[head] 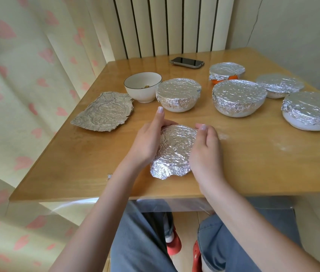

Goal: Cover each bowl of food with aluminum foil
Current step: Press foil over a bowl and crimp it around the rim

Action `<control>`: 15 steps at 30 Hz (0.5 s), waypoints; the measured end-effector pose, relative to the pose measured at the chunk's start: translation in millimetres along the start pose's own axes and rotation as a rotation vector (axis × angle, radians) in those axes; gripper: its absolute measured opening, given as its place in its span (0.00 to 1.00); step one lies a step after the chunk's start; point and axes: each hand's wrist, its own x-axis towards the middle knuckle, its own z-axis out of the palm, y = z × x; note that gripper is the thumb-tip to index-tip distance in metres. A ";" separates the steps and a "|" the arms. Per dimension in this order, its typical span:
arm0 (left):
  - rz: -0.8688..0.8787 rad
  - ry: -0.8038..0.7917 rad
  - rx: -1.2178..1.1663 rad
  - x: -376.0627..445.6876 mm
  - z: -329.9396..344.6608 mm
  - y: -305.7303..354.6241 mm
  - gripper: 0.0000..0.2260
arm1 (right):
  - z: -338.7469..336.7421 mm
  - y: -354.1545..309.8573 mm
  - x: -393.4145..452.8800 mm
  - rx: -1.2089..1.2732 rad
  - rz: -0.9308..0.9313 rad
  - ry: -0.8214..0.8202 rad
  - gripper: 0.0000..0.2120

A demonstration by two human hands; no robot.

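A foil-wrapped bowl (174, 150) sits near the table's front edge. My left hand (149, 142) presses its left side and my right hand (204, 152) cups its right side, both gripping the foil against the bowl. Behind it stand several bowls under foil covers: one white (177, 94), a larger one (238, 97), an orange one (226, 72), and two at the right (279, 84) (312, 109). An uncovered white bowl (143, 87) with a bit of food stands at the back left. A loose crumpled foil sheet (104, 112) lies flat left of it.
A dark phone (186, 62) lies at the back of the wooden table (263, 163). A heart-patterned curtain (27, 75) hangs close along the left side. A small foil scrap (109, 176) lies near the front edge. My knees are under the table.
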 end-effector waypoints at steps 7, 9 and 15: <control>-0.109 0.062 -0.210 -8.7 -1.1 -2.0 0.34 | -28.4 -15.6 10.6 0.086 0.266 -0.282 0.26; -0.118 0.110 -0.345 -9.0 -9.0 -3.7 0.33 | -37.3 -20.2 1.7 0.089 0.254 -0.207 0.26; -0.111 0.076 -0.503 -15.3 7.2 5.2 0.31 | 0.6 -13.5 -23.4 0.191 0.202 -0.024 0.22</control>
